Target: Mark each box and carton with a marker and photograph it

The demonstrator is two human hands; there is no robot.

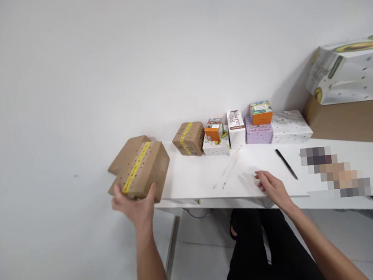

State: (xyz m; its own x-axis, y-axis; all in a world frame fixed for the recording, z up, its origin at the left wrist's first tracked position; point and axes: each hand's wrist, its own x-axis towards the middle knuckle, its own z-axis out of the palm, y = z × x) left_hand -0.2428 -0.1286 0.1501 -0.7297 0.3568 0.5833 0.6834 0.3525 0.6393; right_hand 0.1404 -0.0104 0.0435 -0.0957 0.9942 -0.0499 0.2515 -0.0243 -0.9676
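Note:
My left hand (136, 207) grips the near end of a brown cardboard box (143, 170) with a yellow tape stripe, held in the air just off the left edge of the white table (192, 174). A second brown flap or box (127, 151) shows behind it. My right hand (272, 187) rests flat on the table near its front edge, fingers spread, holding nothing. Two thin clear sticks (228, 171) lie to its left and a black pen (285, 164) to its right.
Along the wall stand a smaller brown box with yellow tape (189, 138), an orange carton (213, 129) on a white box, a white upright box (236, 129), an orange box (261, 112) on a purple box (259, 133), and a white dotted box (290, 126). Large boxes (349, 99) are stacked at right.

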